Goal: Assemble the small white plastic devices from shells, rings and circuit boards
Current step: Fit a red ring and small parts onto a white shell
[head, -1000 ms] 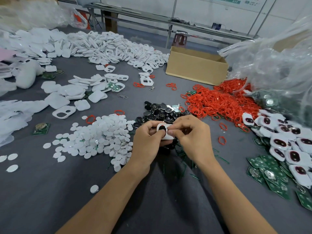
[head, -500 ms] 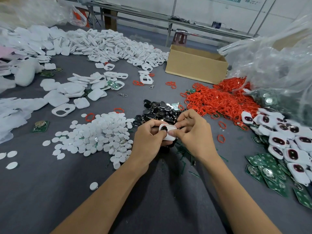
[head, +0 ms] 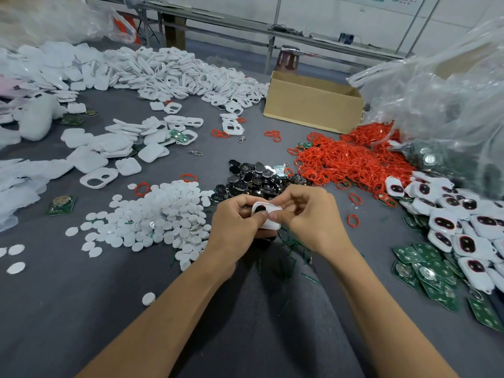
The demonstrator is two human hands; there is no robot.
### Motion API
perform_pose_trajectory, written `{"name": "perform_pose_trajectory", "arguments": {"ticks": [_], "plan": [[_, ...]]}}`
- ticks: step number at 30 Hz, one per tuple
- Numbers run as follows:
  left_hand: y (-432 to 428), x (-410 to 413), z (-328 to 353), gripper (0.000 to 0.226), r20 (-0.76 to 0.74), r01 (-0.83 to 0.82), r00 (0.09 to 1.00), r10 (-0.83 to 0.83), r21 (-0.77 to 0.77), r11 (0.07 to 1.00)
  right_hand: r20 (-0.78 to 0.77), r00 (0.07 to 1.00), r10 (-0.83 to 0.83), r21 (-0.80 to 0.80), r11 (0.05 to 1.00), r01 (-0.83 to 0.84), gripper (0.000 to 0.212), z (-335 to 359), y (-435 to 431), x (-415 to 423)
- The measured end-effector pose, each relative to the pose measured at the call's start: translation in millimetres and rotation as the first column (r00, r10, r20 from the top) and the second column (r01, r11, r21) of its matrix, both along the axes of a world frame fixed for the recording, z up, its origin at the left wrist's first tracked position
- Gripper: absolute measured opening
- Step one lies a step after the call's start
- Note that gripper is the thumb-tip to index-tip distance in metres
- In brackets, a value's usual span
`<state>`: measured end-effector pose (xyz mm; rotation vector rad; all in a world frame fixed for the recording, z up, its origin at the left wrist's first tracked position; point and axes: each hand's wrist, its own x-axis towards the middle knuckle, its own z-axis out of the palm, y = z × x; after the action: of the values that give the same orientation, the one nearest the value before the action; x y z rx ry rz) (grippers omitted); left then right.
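Well nearer than the open brown cardboard box [head: 311, 105], raised just above the grey table cloth [head: 81, 309]: a small white rounded-rectangle plastic shell [head: 272, 208] with a dark oval window, pinched from both ends. Left hand [head: 237, 227] curled round the left end, thumb pressed on the top face. Right hand [head: 311, 222] curled round the right end, thumb alongside, fingers tucked beneath. Both closed firmly on this one piece, with nothing else visibly held.

Judged as the press-together step. Ring and board already inside or not: impossible to tell, hidden by the thumbs. Keep thumbs flat and near the edges. Squeeze evenly all round rather than at one corner. Avoid twisting, which is likely to spring a clip or nip a ring out of place. Check for a flush seam before letting go.

For the following unit:
- Loose heap of red rubber rings [head: 349, 159], nearer than the box and slightly right of it.
- Flat green circuit boards [head: 425, 268], nearer still and to the right.
- Pile of small white round discs [head: 163, 214], nearer than the box and to the left.
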<state>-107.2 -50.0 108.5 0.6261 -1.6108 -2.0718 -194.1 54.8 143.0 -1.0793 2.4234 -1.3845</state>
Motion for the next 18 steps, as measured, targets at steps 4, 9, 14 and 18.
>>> {"name": "perform_pose_trajectory", "arguments": {"ticks": [4,9,14,18], "plan": [[-1.4,-1.2,-0.8,0.019,-0.007,-0.010,1.000,0.010,0.028,1.000,0.027,1.000,-0.010,-0.016,1.000,0.011,0.022,-2.7,0.6,-1.6],[-2.9,-1.6,-0.7,0.021,-0.024,-0.002,1.000,0.003,0.067,0.998,0.039,0.999,0.007,-0.026,1.000,-0.006,0.028,-3.6,-0.3,-1.6],[-3.4,-1.1,-0.3,0.021,-0.032,0.018,0.999,-0.016,0.067,0.998,0.048,0.999,0.016,-0.040,0.999,-0.014,0.023,-4.1,0.3,-2.1],[-4.0,-1.6,0.0,0.021,-0.014,-0.004,1.000,0.005,0.056,0.998,0.084,0.995,0.051,-0.083,0.996,-0.044,0.015,-5.8,1.2,-2.0]]}}
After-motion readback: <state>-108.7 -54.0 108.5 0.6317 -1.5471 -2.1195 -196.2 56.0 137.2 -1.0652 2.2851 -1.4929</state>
